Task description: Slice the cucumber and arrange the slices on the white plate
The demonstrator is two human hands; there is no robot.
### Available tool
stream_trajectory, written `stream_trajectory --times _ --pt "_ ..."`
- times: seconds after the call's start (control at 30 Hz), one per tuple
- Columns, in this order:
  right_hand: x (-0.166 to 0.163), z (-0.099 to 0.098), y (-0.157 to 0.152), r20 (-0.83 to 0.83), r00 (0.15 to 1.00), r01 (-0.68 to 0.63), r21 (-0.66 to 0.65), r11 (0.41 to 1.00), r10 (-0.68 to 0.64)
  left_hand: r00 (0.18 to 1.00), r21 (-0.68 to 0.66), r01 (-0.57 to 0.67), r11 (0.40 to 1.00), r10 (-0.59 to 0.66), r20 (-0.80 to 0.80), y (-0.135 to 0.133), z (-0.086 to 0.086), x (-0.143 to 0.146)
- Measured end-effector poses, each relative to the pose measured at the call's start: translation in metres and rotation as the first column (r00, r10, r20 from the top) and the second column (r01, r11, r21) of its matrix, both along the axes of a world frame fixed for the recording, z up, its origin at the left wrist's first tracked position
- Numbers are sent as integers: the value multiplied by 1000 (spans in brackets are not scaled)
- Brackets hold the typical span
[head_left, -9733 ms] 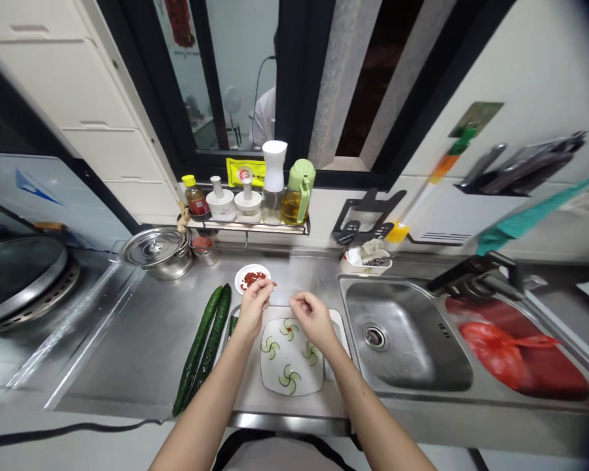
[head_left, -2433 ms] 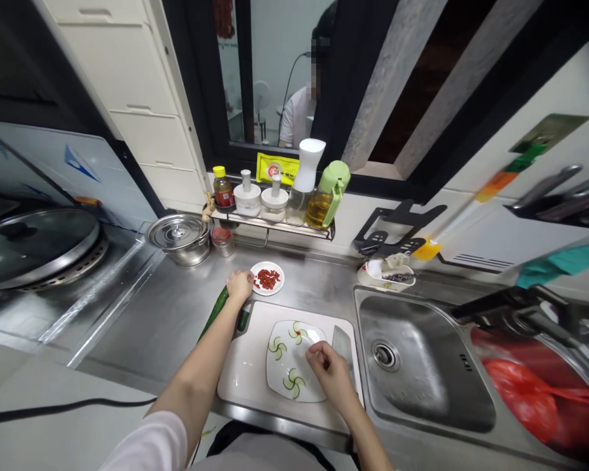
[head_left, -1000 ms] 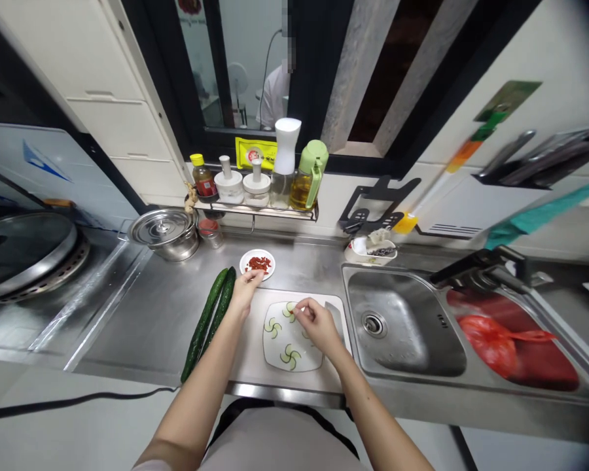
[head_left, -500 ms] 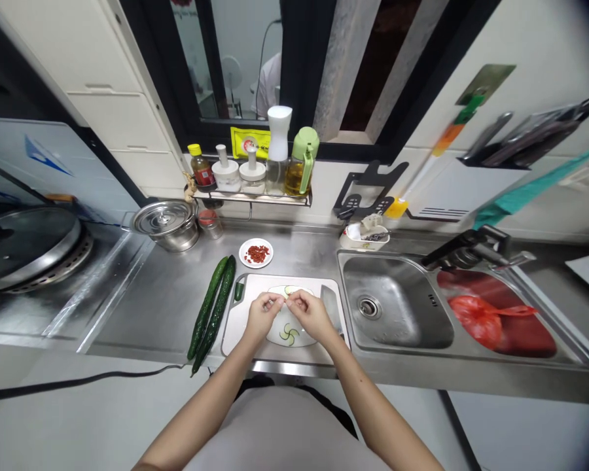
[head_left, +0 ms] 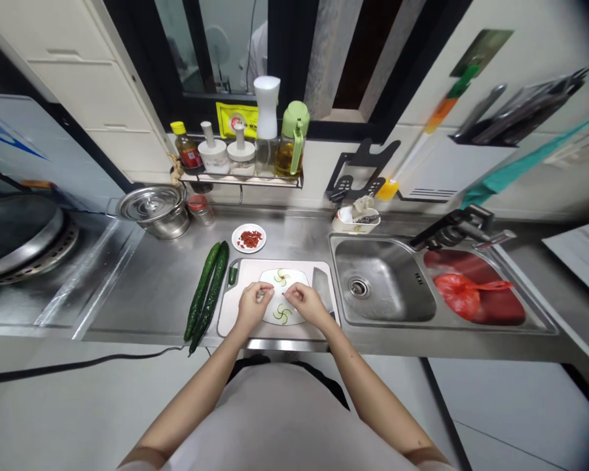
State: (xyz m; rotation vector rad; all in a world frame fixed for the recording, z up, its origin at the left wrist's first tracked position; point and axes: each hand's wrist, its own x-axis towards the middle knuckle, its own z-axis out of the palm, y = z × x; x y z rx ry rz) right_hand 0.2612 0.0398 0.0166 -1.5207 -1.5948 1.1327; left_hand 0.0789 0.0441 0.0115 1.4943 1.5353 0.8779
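Over a white plate (head_left: 295, 315), both hands hover with their fingertips close together. My right hand (head_left: 308, 304) pinches a tiny red piece (head_left: 283, 294) between thumb and finger. Thumb and forefinger of my left hand (head_left: 253, 306) are drawn together; whatever they may hold is too small to make out. Green-edged cucumber slices form an upper pinwheel (head_left: 281, 278), with a red spot at its centre, and a lower pinwheel (head_left: 282, 314). Under the plate lies a white cutting board (head_left: 245, 268), with a cleaver (head_left: 322, 288) on its right side.
Two whole cucumbers (head_left: 207, 294) lie left of the board, and a cucumber stub (head_left: 232, 275) rests on its corner. Behind stands a small dish (head_left: 235, 243) of red pieces. A lidded pot (head_left: 169, 222) is back left; the sink (head_left: 387, 307) adjoins the board's right.
My hands have moved apart, and the upper pinwheel with its red centre now shows between them. The red piece in my right fingertips has come into sight. The whole view has shifted slightly.
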Motion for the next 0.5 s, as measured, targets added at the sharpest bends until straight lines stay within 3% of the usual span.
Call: stream_trajectory --times 0.23,0.5 --pt "6 -44 -17 213 971 -89 -107 990 111 916 -128 133 983 -171 -364 -12 -27 -1" --pt "0 -53 -20 368 913 -114 -179 977 174 827 -216 202 955 -285 -485 -14 -38 11"
